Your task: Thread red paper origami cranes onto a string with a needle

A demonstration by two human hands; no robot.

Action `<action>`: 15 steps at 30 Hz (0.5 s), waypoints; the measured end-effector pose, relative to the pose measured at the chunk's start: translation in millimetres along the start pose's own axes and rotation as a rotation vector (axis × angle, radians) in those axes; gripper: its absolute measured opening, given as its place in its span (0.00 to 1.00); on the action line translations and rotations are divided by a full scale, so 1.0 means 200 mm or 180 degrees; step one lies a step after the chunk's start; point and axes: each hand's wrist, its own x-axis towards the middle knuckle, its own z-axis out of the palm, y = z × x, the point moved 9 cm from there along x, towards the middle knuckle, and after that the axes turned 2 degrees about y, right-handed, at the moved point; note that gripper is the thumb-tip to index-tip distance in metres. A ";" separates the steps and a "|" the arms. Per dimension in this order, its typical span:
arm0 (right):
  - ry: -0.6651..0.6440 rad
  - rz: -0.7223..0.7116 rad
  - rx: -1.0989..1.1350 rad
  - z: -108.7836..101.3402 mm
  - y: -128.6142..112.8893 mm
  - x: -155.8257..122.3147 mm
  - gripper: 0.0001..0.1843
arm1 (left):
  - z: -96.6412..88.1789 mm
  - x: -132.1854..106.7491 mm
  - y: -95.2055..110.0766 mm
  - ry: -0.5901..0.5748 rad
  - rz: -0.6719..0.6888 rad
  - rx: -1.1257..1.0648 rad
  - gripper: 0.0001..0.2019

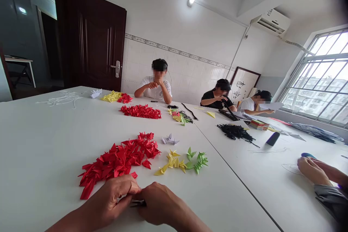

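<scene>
My left hand [114,199] and my right hand [159,203] meet at the bottom middle of the view, pinching a small dark folded paper piece [137,203] between them. Its exact shape is mostly hidden by my fingers. Just beyond my left hand lies a heap of red origami cranes [118,161], almost touching my knuckles. To the right of the heap is a row of yellow and green paper cranes [181,162]. Farther up sit several pale grey-lilac paper cranes [170,139]. All of these rest on a white table [49,152].
A co-worker's hands [312,171] with a grey sleeve rest at the right edge. Farther along lie red cranes [140,111], a black crane pile [236,132], a black cylinder [273,138] and stacked coloured paper [259,124]. Several seated people [153,81] are at the far end.
</scene>
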 end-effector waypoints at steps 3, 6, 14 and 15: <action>0.0009 0.0038 -0.0017 -0.01 0.00 0.00 0.19 | 0.00 0.00 -0.01 -0.0014 -0.0031 -0.0096 0.10; -0.0027 0.0108 -0.0025 -0.02 0.00 -0.01 0.19 | 0.00 0.00 -0.03 0.0281 0.0030 -0.0267 0.11; -0.0207 0.0121 -0.0021 -0.03 -0.02 -0.02 0.20 | 0.04 0.00 -0.04 0.0311 0.0067 -0.0111 0.15; -0.0214 0.0107 -0.0029 -0.02 -0.02 -0.02 0.19 | 0.04 0.00 -0.05 0.0270 0.0018 0.0062 0.15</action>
